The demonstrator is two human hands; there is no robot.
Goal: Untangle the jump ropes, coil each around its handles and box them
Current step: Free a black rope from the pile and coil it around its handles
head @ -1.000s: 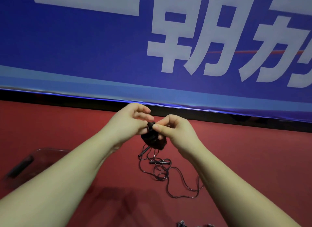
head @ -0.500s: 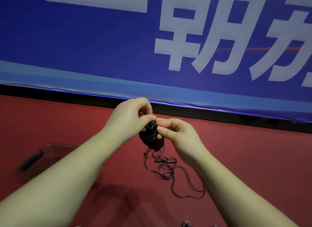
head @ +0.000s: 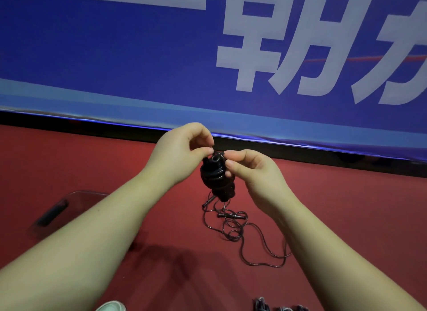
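Note:
A black jump rope wound into a tight bundle (head: 213, 176) around its handles hangs in the air between my hands. My left hand (head: 182, 153) pinches the rope's end at the top of the bundle with thumb and forefinger. My right hand (head: 251, 169) holds the bundle's right side, thumb and forefinger at its top. Below, on the red floor, lies a second thin black rope (head: 233, 227) in loose tangled loops, with its slim handles (head: 231, 216) among them.
A clear plastic box (head: 69, 209) with a dark handle stands on the red floor at the left. A blue banner (head: 161, 56) with white characters closes off the far side. Grey rope pieces (head: 262, 305) and a shoe tip (head: 113, 306) show at the bottom edge.
Both hands have stayed at the bundle's top, working the rope's end; my fingers shifted slightly. The view moved a little closer.

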